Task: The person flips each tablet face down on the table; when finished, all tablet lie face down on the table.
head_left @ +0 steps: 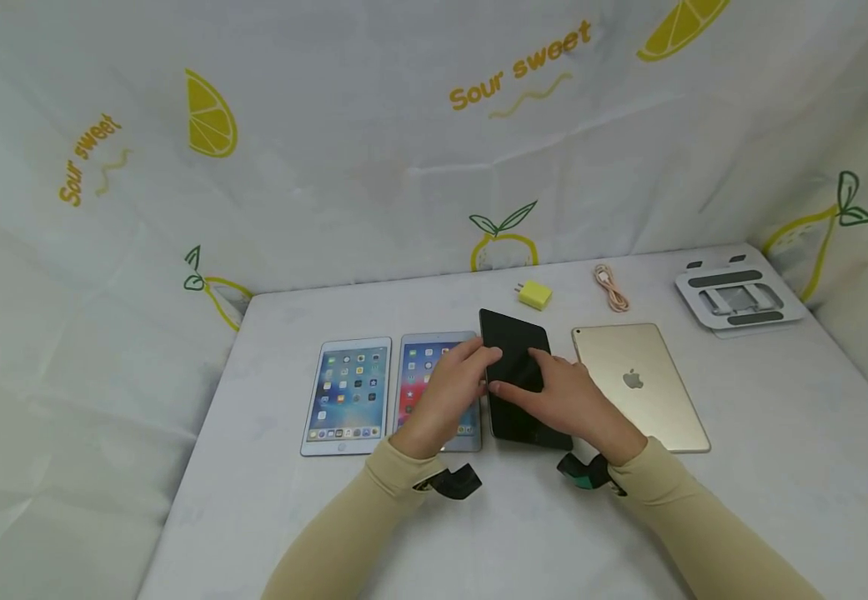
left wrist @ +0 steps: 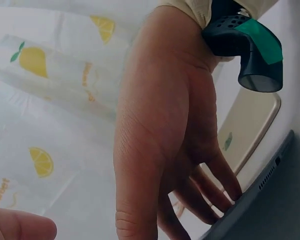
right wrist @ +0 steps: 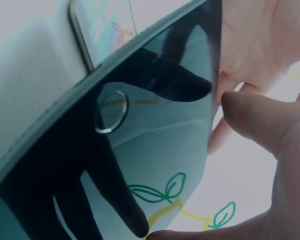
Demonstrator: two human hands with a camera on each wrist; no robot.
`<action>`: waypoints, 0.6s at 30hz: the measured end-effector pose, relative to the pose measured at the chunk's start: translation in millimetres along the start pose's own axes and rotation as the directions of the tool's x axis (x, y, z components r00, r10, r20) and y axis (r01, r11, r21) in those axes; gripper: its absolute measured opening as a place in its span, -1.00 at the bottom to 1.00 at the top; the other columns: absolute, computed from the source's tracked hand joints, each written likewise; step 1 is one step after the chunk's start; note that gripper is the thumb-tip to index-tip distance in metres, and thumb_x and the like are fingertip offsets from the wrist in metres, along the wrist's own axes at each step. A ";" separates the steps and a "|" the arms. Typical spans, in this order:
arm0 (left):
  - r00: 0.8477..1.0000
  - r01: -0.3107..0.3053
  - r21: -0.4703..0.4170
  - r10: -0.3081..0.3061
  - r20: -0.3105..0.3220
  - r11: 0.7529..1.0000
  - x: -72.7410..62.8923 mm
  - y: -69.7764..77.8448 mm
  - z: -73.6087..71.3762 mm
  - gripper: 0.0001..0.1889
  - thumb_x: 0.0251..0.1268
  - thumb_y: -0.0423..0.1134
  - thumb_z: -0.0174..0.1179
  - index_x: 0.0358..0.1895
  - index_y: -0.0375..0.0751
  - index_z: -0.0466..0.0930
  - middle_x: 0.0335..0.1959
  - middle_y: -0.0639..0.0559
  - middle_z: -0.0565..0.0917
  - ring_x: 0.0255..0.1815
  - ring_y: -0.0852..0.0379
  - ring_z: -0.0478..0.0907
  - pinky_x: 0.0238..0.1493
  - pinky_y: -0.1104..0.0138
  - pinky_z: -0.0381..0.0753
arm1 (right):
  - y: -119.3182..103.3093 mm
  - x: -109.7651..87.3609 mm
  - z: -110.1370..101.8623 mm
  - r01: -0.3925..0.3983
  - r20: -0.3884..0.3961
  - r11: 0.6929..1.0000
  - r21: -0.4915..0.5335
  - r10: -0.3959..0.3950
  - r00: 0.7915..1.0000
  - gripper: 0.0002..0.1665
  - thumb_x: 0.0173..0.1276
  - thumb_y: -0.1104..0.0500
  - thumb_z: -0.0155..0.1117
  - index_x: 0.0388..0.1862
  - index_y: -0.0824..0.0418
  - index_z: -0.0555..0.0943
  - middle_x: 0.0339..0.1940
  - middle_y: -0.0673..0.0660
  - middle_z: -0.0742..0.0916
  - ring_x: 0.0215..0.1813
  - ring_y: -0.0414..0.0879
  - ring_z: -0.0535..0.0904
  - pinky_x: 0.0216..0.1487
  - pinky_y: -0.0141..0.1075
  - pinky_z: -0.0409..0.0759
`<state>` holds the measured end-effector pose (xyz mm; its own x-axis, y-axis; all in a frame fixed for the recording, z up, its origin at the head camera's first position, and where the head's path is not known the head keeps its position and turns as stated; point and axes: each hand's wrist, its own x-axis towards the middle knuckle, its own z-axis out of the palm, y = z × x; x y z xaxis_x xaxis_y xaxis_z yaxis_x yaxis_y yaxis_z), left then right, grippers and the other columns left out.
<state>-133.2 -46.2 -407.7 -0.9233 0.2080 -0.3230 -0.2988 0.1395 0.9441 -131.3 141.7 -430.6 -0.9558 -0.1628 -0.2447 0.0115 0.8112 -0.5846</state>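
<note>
A dark tablet (head_left: 512, 358) with a black screen is held at a slant over the table. My left hand (head_left: 444, 392) grips its left edge, thumb on the front and the other fingers mostly hidden. From above, my right hand (head_left: 572, 400) spans the tablet, its thumb at the left edge and its index fingertip on the glass. In the left wrist view, several fingers of that right hand (left wrist: 160, 120) reach the tablet's edge (left wrist: 260, 180). The home button (right wrist: 111, 111) and reflected fingers show on the screen in the right wrist view.
Two lit tablets lie to the left, a white one (head_left: 347, 396) and another (head_left: 418, 367) partly behind my left hand. A gold tablet (head_left: 651, 387) lies face down at right. Farther back are a yellow charger (head_left: 534, 294), a coiled cable (head_left: 612, 289) and a white stand (head_left: 741, 296).
</note>
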 end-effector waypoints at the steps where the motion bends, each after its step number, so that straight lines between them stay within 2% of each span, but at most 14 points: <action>1: 1.000 -0.005 0.001 0.005 -0.001 1.000 -0.5 0.1 0.0 -0.27 0.67 0.09 0.08 0.71 -0.18 0.22 0.75 -0.08 0.24 0.67 -0.13 0.36 0.56 -0.03 0.54 | -0.3 0.2 0.5 -0.002 0.002 1.000 0.005 0.002 1.000 0.35 0.42 -0.61 0.17 0.66 0.47 0.24 0.56 0.54 0.50 0.51 0.56 0.45 0.36 0.32 0.62; 6: 0.999 -0.036 0.002 0.036 -0.001 0.999 -3.6 1.1 0.0 -0.28 0.66 0.08 0.10 0.71 -0.17 0.24 0.74 -0.06 0.27 0.65 -0.11 0.38 0.59 -0.06 0.50 | -1.1 1.8 2.6 -0.006 0.013 1.000 0.029 0.005 1.000 0.41 0.38 -0.67 0.15 0.68 0.47 0.21 0.59 0.51 0.49 0.52 0.54 0.44 0.36 0.31 0.63; 10: 0.998 -0.055 0.012 0.055 -0.011 0.998 -5.6 1.7 0.4 -0.27 0.64 0.11 0.11 0.69 -0.16 0.27 0.71 -0.05 0.33 0.55 -0.13 0.51 0.61 -0.11 0.47 | -1.7 2.3 3.4 0.003 0.025 0.999 0.050 -0.004 1.000 0.40 0.40 -0.66 0.13 0.70 0.45 0.19 0.60 0.49 0.49 0.53 0.50 0.46 0.38 0.30 0.63; 18: 0.998 -0.057 0.011 0.057 -0.025 0.998 -6.9 4.1 0.5 -0.29 0.64 0.10 0.12 0.70 -0.10 0.27 0.69 -0.04 0.37 0.50 -0.12 0.55 0.63 -0.13 0.44 | -3.0 2.4 3.6 0.010 0.052 0.994 0.112 -0.016 0.999 0.41 0.42 -0.66 0.10 0.73 0.44 0.12 0.62 0.49 0.46 0.55 0.41 0.51 0.42 0.30 0.62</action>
<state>-127.9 -46.6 -401.6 -0.9446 0.1910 -0.2669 -0.2433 0.1385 0.9600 -132.5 136.8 -432.2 -0.9392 -0.2050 -0.2754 0.0345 0.7417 -0.6698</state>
